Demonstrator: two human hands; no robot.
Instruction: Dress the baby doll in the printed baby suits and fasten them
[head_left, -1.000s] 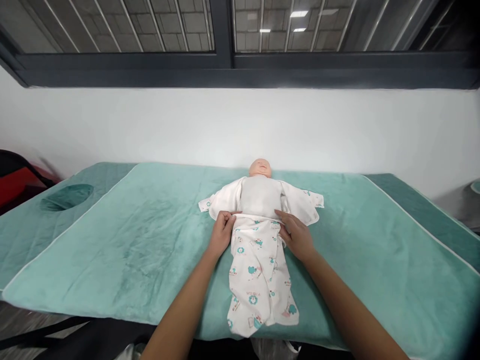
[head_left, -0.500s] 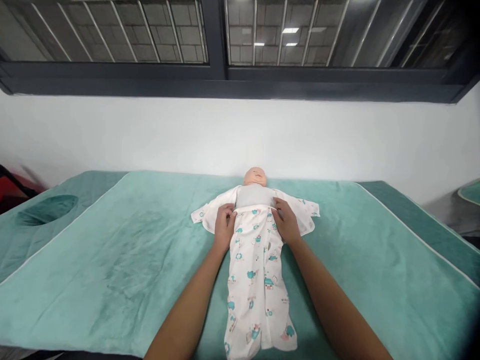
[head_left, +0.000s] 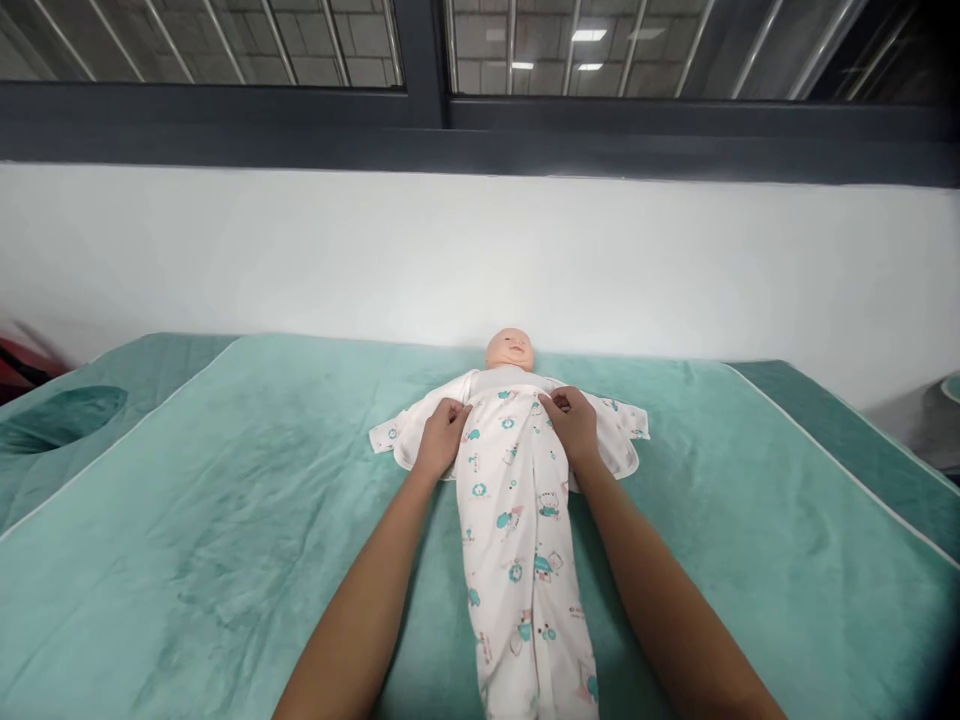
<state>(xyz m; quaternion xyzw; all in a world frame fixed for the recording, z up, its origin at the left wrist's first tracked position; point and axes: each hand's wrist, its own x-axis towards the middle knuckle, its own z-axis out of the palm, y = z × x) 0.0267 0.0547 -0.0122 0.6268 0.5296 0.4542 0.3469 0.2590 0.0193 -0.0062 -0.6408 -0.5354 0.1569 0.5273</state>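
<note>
A baby doll [head_left: 510, 350] lies on its back with its head toward the wall. White printed baby pants [head_left: 517, 520] cover its legs and reach up over most of its grey-white torso. The doll's open white jacket [head_left: 619, 440] spreads out to both sides, sleeves outstretched. My left hand [head_left: 445, 436] pinches the waistband at the doll's left-of-view side. On the other side, my right hand [head_left: 571, 424] has its fingers closed on the waistband too. The lower ends of the pants run out of the bottom of the view.
A green plush cover [head_left: 247, 520] spreads over the bed, with a face-hole opening [head_left: 67, 415] at far left. Behind stands a white wall [head_left: 300, 250] below a dark window frame [head_left: 600, 145] with bars. Something red [head_left: 22, 375] sits at the left edge.
Both hands have drawn the waistband up toward the doll's chest, so less of the grey-white torso shows. The camera view has shifted slightly.
</note>
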